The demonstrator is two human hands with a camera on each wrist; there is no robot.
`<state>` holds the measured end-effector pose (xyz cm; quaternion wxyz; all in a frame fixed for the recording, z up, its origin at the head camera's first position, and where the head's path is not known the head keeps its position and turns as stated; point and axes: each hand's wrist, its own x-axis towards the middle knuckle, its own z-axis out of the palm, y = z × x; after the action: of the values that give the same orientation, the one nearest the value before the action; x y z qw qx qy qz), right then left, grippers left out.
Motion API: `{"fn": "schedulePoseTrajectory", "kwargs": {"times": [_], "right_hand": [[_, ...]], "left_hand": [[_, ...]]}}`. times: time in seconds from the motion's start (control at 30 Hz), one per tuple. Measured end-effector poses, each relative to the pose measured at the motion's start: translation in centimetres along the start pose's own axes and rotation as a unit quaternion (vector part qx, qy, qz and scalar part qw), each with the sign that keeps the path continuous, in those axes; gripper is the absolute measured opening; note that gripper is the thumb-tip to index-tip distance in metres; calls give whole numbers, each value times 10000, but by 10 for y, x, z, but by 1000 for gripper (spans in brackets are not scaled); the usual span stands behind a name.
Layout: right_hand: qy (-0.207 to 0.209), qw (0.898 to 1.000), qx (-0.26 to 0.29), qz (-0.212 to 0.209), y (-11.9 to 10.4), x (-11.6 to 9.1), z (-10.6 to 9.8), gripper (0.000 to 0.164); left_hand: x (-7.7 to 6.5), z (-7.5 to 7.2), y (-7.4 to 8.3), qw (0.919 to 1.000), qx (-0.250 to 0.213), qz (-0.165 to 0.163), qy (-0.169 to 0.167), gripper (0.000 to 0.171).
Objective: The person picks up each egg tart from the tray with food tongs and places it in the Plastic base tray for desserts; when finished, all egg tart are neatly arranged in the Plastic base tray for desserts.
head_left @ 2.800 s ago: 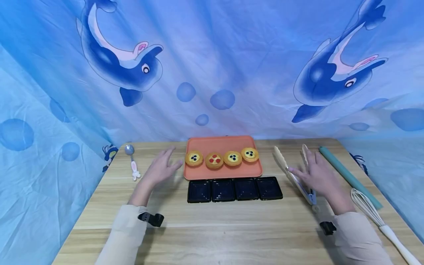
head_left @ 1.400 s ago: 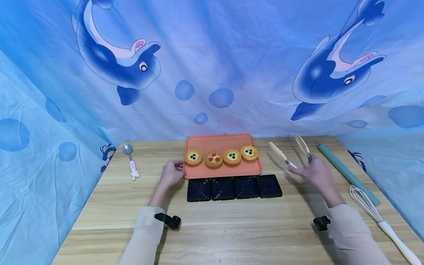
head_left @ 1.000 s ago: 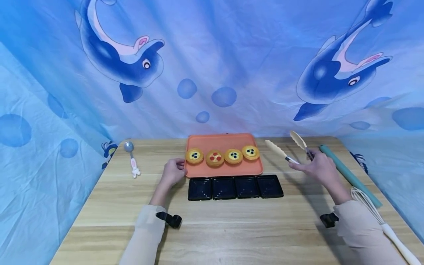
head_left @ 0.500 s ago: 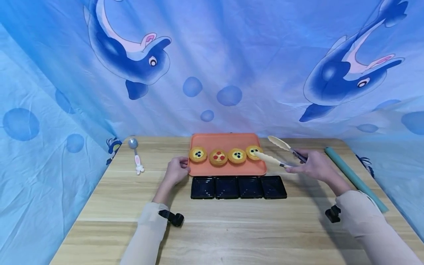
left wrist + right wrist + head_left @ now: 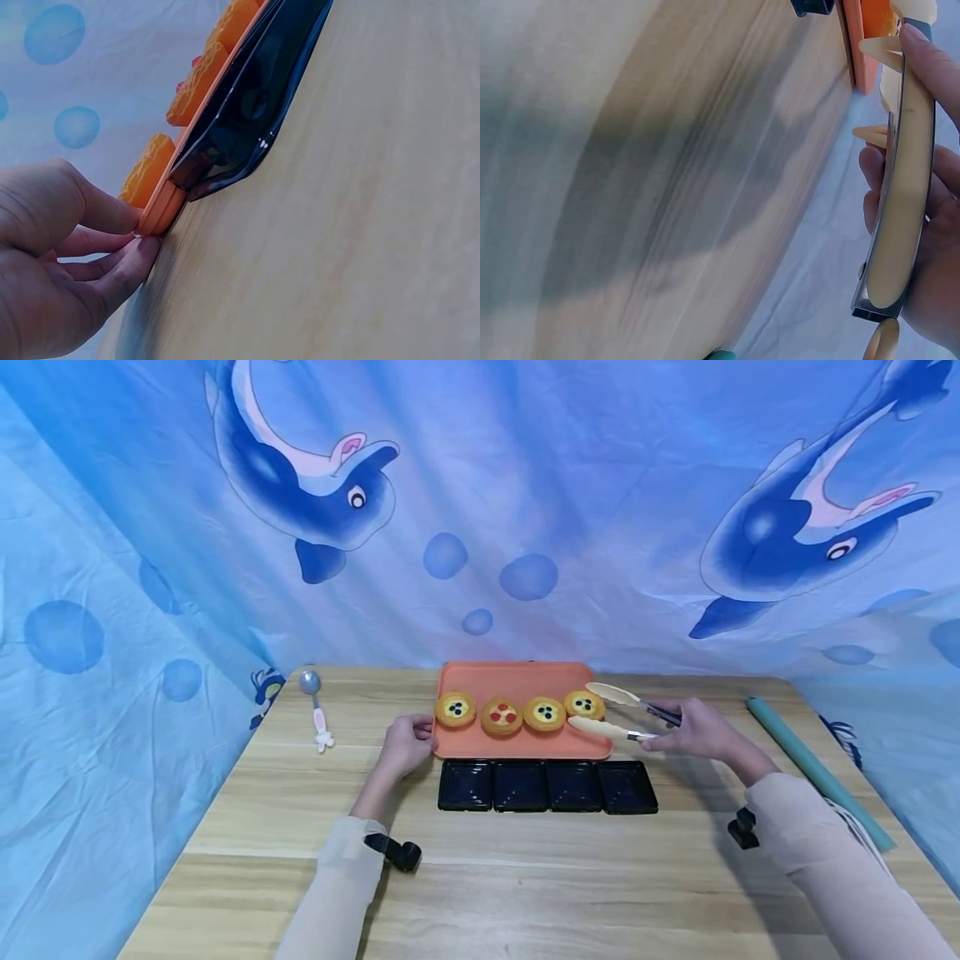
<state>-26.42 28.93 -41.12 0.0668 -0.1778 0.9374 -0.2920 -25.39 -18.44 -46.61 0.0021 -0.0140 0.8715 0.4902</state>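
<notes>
On the left, hold the orange tray (image 5: 517,677) steady: your left hand (image 5: 407,745) pinches its left edge between thumb and fingertips. Over to the right, a level, gentle squeeze should suit the rightmost tart (image 5: 582,703), there on the tray's right side; your right hand (image 5: 693,731) reaches in from the right, thumb and fingers round the tongs (image 5: 603,728), whose tips stand apart.

The head view is bright, with faint glare on the surface (image 5: 510,893) in front of the tray (image 5: 517,677) and soft shadow to its right; both wrist views look dimmer.
</notes>
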Motion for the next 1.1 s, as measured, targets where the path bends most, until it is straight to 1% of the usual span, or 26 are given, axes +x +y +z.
{"fn": "schedulePoseTrajectory", "kwargs": {"times": [0.13,0.33,0.6,0.8,1.0,1.1], "right_hand": [[-88,10000,32,-9,1,4,-2,84],[-173,9998,72,39,3,7,-2,83],[-66,9999,108,9,6,11,0,79],[31,10000,25,-85,6,10,-1,75],[90,9998,6,-190,2,6,-12,72],[43,10000,24,-63,-2,1,-20,75]], "left_hand": [[0,0,0,10000,-46,-30,-12,42],[2,1,0,10000,9,-9,3,42],[1,0,-1,10000,-2,-39,9,41],[0,-2,0,10000,12,-37,-7,41],[0,-1,0,9999,-62,-83,-42,42],[0,-1,0,9999,-68,-72,-47,42]]}}
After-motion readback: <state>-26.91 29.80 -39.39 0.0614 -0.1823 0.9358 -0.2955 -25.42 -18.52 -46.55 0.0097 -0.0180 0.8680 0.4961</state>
